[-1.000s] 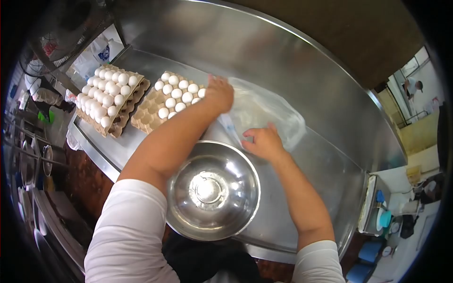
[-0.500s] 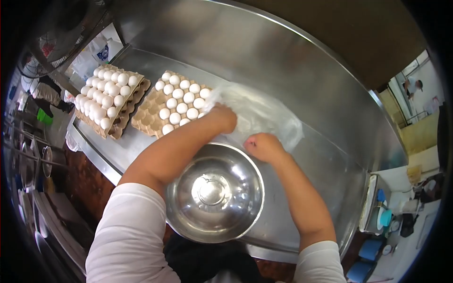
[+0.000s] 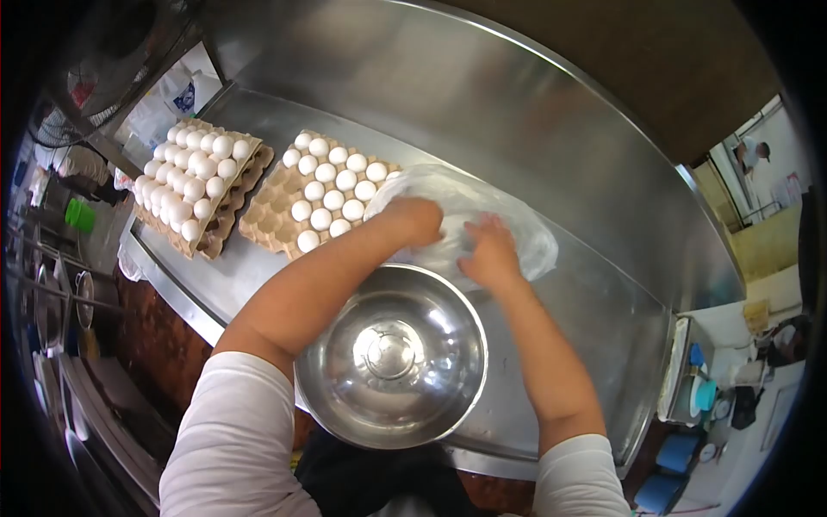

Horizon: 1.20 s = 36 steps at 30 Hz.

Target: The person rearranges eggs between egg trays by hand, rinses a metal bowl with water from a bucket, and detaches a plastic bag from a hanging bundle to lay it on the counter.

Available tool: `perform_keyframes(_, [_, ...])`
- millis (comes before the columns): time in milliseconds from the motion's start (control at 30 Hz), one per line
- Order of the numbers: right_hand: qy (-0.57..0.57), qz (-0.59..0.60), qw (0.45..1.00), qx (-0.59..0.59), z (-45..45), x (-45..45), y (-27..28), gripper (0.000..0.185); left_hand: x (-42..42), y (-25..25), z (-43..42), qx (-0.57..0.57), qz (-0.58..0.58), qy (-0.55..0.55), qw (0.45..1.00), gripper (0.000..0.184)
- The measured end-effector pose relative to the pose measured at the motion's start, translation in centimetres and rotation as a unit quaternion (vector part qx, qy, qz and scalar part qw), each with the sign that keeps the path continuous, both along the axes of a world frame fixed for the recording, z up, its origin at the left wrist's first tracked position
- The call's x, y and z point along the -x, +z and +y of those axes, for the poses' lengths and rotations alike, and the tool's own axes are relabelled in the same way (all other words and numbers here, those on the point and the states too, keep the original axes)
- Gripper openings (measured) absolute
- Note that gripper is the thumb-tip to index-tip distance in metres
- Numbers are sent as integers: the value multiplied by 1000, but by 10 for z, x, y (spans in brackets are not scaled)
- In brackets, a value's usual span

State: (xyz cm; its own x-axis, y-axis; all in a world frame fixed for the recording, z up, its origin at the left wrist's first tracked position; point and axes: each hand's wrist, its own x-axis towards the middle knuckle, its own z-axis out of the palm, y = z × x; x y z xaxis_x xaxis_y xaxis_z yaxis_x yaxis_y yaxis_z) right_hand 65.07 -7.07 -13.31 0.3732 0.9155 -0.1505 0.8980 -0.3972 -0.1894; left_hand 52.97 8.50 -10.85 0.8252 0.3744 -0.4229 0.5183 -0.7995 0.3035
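A clear plastic bag [image 3: 525,233] lies crumpled on the steel counter, beyond the bowl. My left hand [image 3: 416,221] is curled at the bag's left part, its fingertips blurred, and seems to grip the plastic. Over the bag's middle, my right hand [image 3: 493,254] has thumb and fingers apart. A large steel mixing bowl [image 3: 392,405] stands in front of me, below both hands, with nothing in it. Left of the bag, white eggs [image 3: 345,179] sit in a partly filled cardboard egg tray [image 3: 269,202]; the bag overlaps its right edge.
Stacked trays full of white eggs [image 3: 185,172] stand at the counter's left end. The steel counter [image 3: 594,327] has a raised back wall [image 3: 551,129]. A fan [image 3: 95,77] is at upper left, and another person [image 3: 756,164] is far off at right.
My right hand has moved up slightly and its fingers have spread from a closed pinch. My left hand has shifted slightly right and down. The bag looks more puffed out.
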Motion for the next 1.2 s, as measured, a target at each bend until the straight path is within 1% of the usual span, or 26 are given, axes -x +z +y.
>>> perform_keyframes(33, [32,0,999,-5,-1,4,-3,62,-4,-7,2,-1,-69,13,998,31])
perform_keyframes(100, [71,-9,995,66,-3,11,-5,57,-11,-26,7,-5,-208,41,977,28])
perform_keyframes(133, [90,-14,991,99,-4,14,-5,55,-19,-27,16,58,-109,-27,992,35])
perform_keyframes(233, [86,-52,993,60,-7,17,-9,41,-13,-41,11,-7,-79,35,996,47])
perform_keyframes(267, [72,-13,997,-16,-7,14,-10,38,-13,-44,14,15,-86,26,996,49])
perform_keyframes(333, [37,67,984,-163,-13,13,-6,33,-9,-40,11,66,-96,4,993,55])
perform_keyframes(367, [16,86,972,-216,-20,15,-3,29,-8,-37,10,70,-92,-15,993,53])
perform_keyframes(433, [-25,119,939,-323,-40,31,27,23,0,-15,7,74,-87,-53,992,48])
perform_keyframes(467, [-38,107,929,-353,-58,39,35,24,7,-3,5,100,-109,-69,987,47])
perform_keyframes(533, [-115,135,905,-386,-99,53,31,29,34,29,-1,151,-153,-100,971,45])
perform_keyframes(600, [-210,166,899,-347,-146,70,20,42,73,53,-3,220,-249,-82,939,43])
perform_keyframes(633, [-247,222,877,-347,-163,79,11,47,95,53,0,276,-287,-34,917,43])
perform_keyframes(700, [-311,333,821,-344,-190,98,-4,57,138,55,-2,377,-355,65,853,44])
perform_keyframes(800, [-348,387,806,-282,-212,116,-14,66,208,53,-22,453,-378,249,768,43])
perform_keyframes(833, [-338,384,810,-288,-217,120,-17,67,230,30,-33,452,-405,279,744,44])
perform_keyframes(867, [-327,379,813,-297,-219,121,-17,68,249,26,-52,455,-404,298,735,40])
perform_keyframes(933, [-299,337,833,-320,-224,124,-12,64,285,13,-93,447,-385,320,741,32])
perform_keyframes(1000, [-274,305,844,-346,-226,115,-3,61,317,-13,-131,401,-372,332,769,31])
perform_keyframes(1033, [-272,297,842,-358,-229,112,-4,59,336,-11,-145,336,-349,301,822,31])
perform_keyframes(1067, [-278,288,838,-371,-233,121,-6,58,353,-3,-158,310,-322,285,848,31])
perform_keyframes(1167, [-278,311,799,-434,-236,150,11,49,384,28,-159,227,-263,252,903,32])
perform_keyframes(1200, [-275,308,802,-432,-238,159,20,47,390,33,-154,199,-249,246,915,32])
